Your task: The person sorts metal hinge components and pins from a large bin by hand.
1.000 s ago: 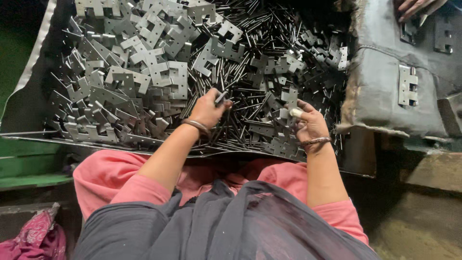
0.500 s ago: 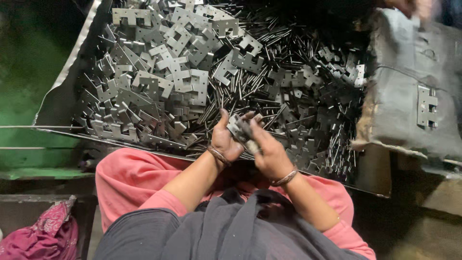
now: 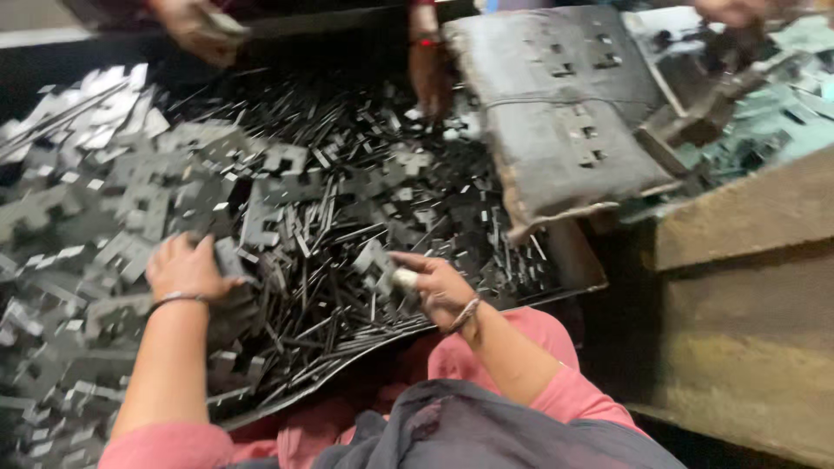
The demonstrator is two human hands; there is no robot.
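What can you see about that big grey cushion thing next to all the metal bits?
The cushion is a flat, grey, squarish pad that looks like worn cloth or leather, with a dirty, frayed front edge. It lies tilted at the far right of the metal pile, its lower edge resting on the scattered pieces. A few flat plates with square holes lie on top of it. No hand touches it. The picture is blurred, so finer detail is unclear.

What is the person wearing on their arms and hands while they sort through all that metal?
Both hands are bare, with no gloves. The left hand has a thin metal bangle at the wrist, and the right hand has a similar bangle. Pink sleeves cover only the upper arms, and a grey cloth drapes across the lap.
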